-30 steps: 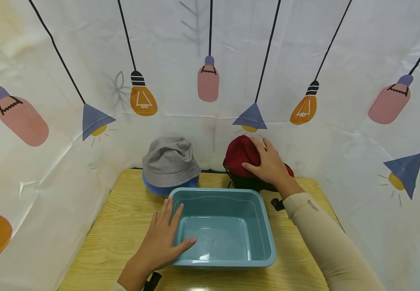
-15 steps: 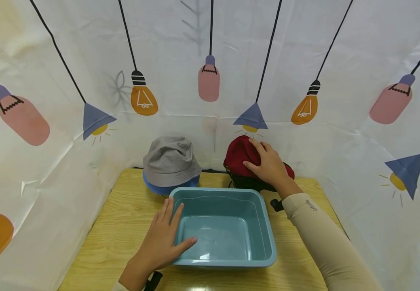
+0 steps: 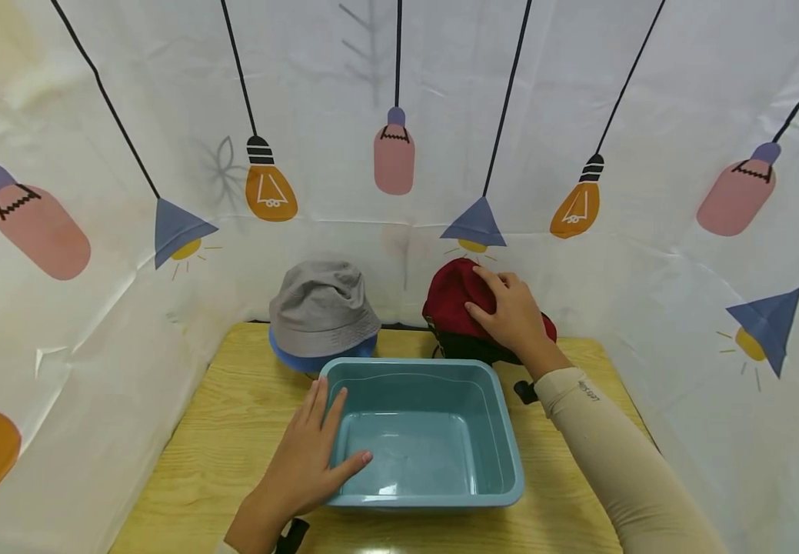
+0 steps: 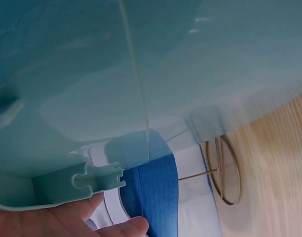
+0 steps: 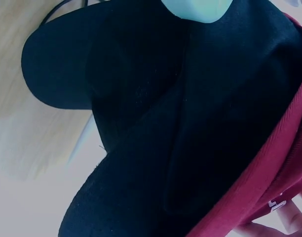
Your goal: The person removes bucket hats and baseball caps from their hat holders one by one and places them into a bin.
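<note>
A teal plastic basin [image 3: 406, 504] stands at the front middle of the table. My left hand [image 3: 305, 458] rests on its left rim, fingers straight and thumb spread over the inside. In the left wrist view, fingers [image 4: 124, 228] show beside the basin's outer wall [image 4: 156, 69]. Behind the basin on the right, a red cap [image 3: 451, 304] sits over black caps [image 3: 471, 348]. My right hand [image 3: 513, 315] grips the red cap's crown with bent fingers and thumb. The right wrist view has fingers against the red cap [image 5: 262, 173], above dark caps [image 5: 141, 123].
At the back left, a grey bucket hat [image 3: 323, 308] sits over a blue hat [image 3: 302, 362]. A wire stand [image 4: 225, 170] is near the blue hat [image 4: 156, 195]. A white printed curtain [image 3: 399, 246] closes off the back and sides of the wooden table [image 3: 191, 454].
My right hand's fingers and thumb have bent in more on the red cap. The left hand and basin stay in place; the head view has shifted slightly.
</note>
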The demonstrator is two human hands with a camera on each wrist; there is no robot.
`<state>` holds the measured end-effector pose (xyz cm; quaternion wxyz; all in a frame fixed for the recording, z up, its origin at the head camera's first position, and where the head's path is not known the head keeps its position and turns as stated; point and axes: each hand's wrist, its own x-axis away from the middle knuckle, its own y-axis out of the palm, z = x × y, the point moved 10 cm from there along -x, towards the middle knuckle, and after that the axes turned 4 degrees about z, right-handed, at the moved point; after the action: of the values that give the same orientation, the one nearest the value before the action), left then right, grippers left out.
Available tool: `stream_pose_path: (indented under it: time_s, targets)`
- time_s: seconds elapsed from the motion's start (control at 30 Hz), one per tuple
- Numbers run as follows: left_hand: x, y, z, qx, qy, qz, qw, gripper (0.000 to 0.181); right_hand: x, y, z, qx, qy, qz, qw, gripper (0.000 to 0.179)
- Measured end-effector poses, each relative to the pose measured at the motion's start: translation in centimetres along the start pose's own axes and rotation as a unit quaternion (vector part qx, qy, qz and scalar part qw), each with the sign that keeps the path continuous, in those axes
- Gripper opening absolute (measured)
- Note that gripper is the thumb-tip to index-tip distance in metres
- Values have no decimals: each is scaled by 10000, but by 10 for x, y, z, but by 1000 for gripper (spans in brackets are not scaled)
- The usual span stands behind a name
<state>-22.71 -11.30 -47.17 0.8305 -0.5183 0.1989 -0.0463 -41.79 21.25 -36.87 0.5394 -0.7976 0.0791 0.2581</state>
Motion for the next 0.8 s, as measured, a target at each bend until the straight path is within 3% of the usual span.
stream_pose_path:
  time_s: [0.47,0.8]
  targets:
    - [0,-3,3,-14,52,157,9999,99,-4,-20,-9,34,-212,562,9982,66]
    - [0,0,0,-28,-31,22,10000,104,-6,-40,-17,37,-324,824,9961,65]
